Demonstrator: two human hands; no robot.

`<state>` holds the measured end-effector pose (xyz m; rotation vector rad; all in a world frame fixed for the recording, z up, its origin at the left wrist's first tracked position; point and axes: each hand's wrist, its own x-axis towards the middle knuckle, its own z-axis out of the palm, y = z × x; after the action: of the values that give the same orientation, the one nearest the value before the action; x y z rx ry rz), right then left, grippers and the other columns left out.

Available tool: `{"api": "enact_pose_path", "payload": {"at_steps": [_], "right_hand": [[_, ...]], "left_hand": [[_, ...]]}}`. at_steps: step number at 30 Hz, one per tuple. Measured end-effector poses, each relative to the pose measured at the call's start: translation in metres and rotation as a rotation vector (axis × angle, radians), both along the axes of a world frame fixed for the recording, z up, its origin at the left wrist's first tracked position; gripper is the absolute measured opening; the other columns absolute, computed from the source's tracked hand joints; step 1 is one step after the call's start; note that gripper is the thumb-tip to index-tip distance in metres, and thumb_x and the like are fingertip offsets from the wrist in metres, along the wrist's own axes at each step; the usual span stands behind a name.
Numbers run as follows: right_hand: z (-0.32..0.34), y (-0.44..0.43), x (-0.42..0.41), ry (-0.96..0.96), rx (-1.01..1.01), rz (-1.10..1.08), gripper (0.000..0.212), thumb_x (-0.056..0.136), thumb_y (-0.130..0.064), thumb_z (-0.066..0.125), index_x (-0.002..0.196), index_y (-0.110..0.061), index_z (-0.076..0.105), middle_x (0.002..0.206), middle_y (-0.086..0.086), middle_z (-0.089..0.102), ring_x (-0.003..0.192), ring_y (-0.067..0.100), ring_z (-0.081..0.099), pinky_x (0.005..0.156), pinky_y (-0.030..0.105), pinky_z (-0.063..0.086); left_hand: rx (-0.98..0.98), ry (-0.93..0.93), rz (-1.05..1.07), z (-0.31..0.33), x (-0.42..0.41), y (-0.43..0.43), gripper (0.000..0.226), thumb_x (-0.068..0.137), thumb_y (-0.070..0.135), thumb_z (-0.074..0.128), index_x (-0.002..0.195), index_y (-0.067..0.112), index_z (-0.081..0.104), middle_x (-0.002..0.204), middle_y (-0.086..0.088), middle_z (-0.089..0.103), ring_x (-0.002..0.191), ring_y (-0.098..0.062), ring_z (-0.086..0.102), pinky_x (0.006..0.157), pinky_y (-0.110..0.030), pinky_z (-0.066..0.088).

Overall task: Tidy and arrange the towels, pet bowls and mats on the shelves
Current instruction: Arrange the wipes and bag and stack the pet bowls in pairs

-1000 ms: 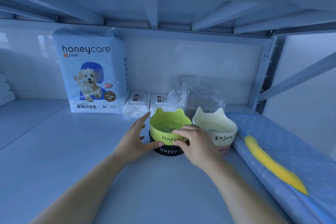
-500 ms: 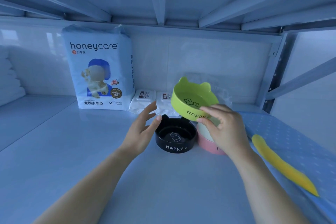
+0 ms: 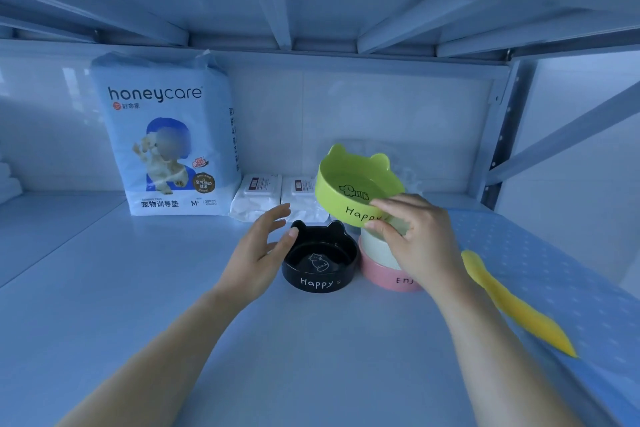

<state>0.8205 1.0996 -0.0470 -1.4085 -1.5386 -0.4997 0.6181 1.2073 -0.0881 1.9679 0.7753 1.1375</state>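
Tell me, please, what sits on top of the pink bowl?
A cream bowl is nested in the pink bowl; the right hand covers much of both.

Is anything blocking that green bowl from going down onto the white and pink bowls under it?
Nothing visible does. The right hand holds the green bowl tilted just above the white bowl, which sits in the pink bowl. The black bowl is off to the side, by the left hand.
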Motion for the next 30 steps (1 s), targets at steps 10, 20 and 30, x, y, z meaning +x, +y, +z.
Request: {"api": "enact_pose_path", "payload": {"at_steps": [10,20,30], "right_hand": [[0.029,-0.045,0.031,0.009,-0.015,-0.211,0.029,0.071,-0.011,0.079,0.099,-0.01,0.073,0.094,0.005,0.072,0.088,0.025,0.065,0.074,0.013,0.036],[0.024,-0.058,0.033,0.064,-0.076,-0.289,0.03,0.075,-0.015,0.076,0.104,-0.014,0.072,0.099,0.002,0.071,0.094,0.023,0.062,0.076,0.019,0.039],[0.03,-0.068,0.037,0.099,-0.061,-0.317,0.029,0.077,-0.013,0.075,0.105,-0.013,0.072,0.1,0.003,0.071,0.094,0.023,0.062,0.072,0.015,0.034]], "left_hand": [[0.469,0.394,-0.184,0.032,0.071,-0.038,0.032,0.085,0.031,0.062,0.117,0.033,0.057,0.119,0.021,0.055,0.107,0.004,0.051,0.091,-0.013,0.037],[0.532,0.619,-0.139,0.028,0.103,-0.04,0.033,0.091,0.036,0.053,0.124,0.035,0.055,0.123,0.012,0.057,0.115,-0.011,0.048,0.092,-0.025,0.041],[0.59,0.458,-0.072,0.024,0.071,-0.033,0.028,0.087,0.026,0.063,0.115,0.029,0.066,0.107,0.007,0.068,0.105,-0.015,0.056,0.08,-0.021,0.041]]}}
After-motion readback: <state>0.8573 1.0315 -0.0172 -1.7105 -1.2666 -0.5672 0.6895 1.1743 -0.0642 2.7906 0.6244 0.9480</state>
